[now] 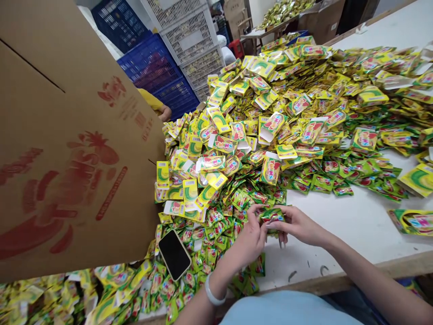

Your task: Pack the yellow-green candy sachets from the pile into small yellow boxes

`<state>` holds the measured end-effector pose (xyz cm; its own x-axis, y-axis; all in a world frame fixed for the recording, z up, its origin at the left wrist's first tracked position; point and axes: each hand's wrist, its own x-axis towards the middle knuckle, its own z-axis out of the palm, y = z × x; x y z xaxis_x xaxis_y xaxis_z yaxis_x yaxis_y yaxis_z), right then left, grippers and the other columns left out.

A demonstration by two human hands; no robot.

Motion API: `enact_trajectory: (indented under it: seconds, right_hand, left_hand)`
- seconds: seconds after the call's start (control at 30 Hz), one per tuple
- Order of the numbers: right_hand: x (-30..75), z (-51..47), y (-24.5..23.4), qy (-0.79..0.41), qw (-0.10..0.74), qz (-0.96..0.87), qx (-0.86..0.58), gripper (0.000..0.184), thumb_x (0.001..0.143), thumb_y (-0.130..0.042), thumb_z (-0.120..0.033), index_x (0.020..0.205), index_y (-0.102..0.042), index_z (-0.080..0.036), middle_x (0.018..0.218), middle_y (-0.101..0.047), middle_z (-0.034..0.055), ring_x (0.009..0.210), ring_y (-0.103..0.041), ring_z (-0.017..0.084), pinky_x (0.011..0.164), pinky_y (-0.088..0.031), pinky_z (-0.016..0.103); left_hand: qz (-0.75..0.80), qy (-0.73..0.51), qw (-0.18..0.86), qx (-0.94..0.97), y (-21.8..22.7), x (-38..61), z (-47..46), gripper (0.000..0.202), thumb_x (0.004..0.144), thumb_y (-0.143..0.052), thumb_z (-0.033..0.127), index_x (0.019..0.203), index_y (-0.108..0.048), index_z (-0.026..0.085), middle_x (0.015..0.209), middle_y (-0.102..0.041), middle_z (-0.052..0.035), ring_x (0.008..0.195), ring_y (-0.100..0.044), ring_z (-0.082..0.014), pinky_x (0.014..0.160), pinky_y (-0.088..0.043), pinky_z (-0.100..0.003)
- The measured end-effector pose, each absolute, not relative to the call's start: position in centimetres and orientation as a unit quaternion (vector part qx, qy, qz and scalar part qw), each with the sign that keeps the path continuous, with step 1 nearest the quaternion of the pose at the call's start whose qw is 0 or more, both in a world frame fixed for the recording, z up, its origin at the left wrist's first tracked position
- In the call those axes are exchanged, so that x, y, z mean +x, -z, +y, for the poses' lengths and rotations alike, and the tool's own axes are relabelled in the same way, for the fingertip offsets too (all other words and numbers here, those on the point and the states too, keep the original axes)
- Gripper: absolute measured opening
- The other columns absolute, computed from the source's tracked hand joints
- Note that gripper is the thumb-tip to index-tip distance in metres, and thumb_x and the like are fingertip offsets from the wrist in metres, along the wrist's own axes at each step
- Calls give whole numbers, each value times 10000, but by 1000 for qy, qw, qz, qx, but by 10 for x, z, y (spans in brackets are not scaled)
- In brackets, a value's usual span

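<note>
My left hand point(249, 238) and my right hand point(295, 224) meet over the white table point(355, 225), fingers pinched on a small stack of green and red sachets point(272, 215). A white bracelet point(214, 293) circles my left wrist. Just behind the hands lies a huge pile of green sachets and yellow carton boxes point(270, 117). Left of my left hand, a black phone point(174, 254) rests face up on the sachets.
A large brown cardboard box point(67, 149) with red print stands at the left. Blue crates point(152, 63) and white crates point(189, 31) are stacked behind it. Another person's hand with a yellow sleeve point(158, 107) shows beside the box. The table's wooden edge point(389, 266) runs in front.
</note>
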<state>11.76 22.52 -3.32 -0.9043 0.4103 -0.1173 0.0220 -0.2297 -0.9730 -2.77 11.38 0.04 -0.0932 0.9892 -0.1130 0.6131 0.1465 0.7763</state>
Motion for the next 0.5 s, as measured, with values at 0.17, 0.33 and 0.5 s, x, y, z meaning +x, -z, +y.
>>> enact_trajectory:
  seconds: [0.17, 0.33, 0.5]
  right_hand:
    - [130, 233, 37, -747, 237, -553, -285, 480, 776, -708, -622, 890, -606, -167, 471, -489, -75, 388, -443, 84, 383, -349, 208]
    - [132, 240, 43, -748, 257, -520, -324, 569, 722, -653, -759, 764, -488, -217, 447, -431, -92, 367, -369, 74, 371, -267, 217]
    - [132, 234, 52, -701, 314, -536, -349, 525, 748, -667, -709, 823, -548, -203, 513, -480, -68, 428, -432, 93, 401, -322, 229]
  left_hand:
    - [770, -247, 153, 568, -38, -73, 132, 302, 1019, -361, 349, 1251, -465, 186, 732, -577, 7, 627, -576, -169, 630, -446, -286]
    - [789, -273, -6, 550, -60, -77, 189, 293, 999, -444, 446, 1118, -525, 191, 811, -635, -24, 721, -619, -173, 678, -476, -285]
    - [780, -98, -49, 617, -19, -26, 266, 727, 829, -694, 538, 1344, -446, 89, 1344, -543, -245, 1268, -522, -355, 923, -503, -388]
